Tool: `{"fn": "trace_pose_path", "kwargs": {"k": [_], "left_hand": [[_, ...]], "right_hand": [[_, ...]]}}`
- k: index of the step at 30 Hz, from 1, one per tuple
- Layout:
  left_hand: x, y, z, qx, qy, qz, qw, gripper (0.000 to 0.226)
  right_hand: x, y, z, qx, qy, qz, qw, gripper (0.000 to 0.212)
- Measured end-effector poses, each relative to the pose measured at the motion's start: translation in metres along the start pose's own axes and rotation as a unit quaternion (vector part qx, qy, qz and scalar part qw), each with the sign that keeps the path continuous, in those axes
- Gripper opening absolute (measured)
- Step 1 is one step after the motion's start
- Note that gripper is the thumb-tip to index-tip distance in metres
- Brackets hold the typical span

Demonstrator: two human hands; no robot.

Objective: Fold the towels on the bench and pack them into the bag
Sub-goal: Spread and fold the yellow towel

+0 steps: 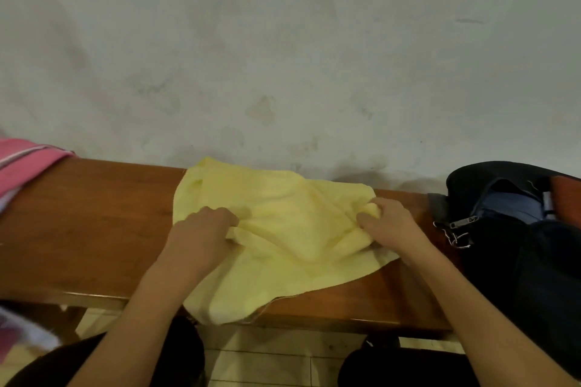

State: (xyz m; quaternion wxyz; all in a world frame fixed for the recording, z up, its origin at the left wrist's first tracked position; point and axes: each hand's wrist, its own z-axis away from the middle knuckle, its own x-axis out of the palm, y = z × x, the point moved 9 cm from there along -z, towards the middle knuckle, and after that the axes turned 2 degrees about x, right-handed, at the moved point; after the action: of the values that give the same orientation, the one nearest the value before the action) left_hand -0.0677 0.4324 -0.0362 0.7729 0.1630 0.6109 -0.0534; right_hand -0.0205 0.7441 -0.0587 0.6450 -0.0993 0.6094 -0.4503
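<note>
As folding began, left hand (204, 229) and right hand (388, 221) each pinched rumpled yellow towel (283, 229) mid-bench (78, 229); bag (509, 214) gaped at right. Next move likely needed towel flattened before folding.

This looks like a plain room in a home, though the narrow view makes that uncertain. A brown wooden bench (94, 229) stands against a stained, whitewashed wall (283, 56), and pale floor tiles (267, 358) show beneath it.
</note>
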Motion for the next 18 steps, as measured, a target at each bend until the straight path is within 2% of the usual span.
{"fn": "trace_pose_path", "kwargs": {"k": [1,3,6,12,16,18], "left_hand": [[-0.005,-0.007,0.003,-0.005,0.007,-0.008,1.0,0.038],[-0.018,-0.022,0.006,-0.004,0.039,-0.033,0.999,0.009],[-0.019,-0.037,0.008,0.0,0.069,-0.039,0.997,0.036],[-0.012,-0.052,0.017,0.011,0.057,0.119,0.991,0.033],[-0.01,-0.064,0.021,0.01,0.065,0.12,0.991,0.026],[-0.009,-0.067,0.024,0.01,0.073,0.169,0.983,0.025]], "right_hand": [[0.003,0.0,0.005,0.0,-0.002,-0.021,1.0,0.024],[0.008,0.001,0.015,0.001,-0.003,-0.053,0.999,0.02],[0.01,0.01,0.023,0.006,0.009,-0.099,0.995,0.009],[0.009,0.014,0.036,0.014,-0.013,-0.186,0.982,0.028],[0.012,0.015,0.037,0.028,-0.017,-0.243,0.969,0.025],[0.011,0.018,0.038,0.044,-0.023,-0.265,0.963,0.019]]}}
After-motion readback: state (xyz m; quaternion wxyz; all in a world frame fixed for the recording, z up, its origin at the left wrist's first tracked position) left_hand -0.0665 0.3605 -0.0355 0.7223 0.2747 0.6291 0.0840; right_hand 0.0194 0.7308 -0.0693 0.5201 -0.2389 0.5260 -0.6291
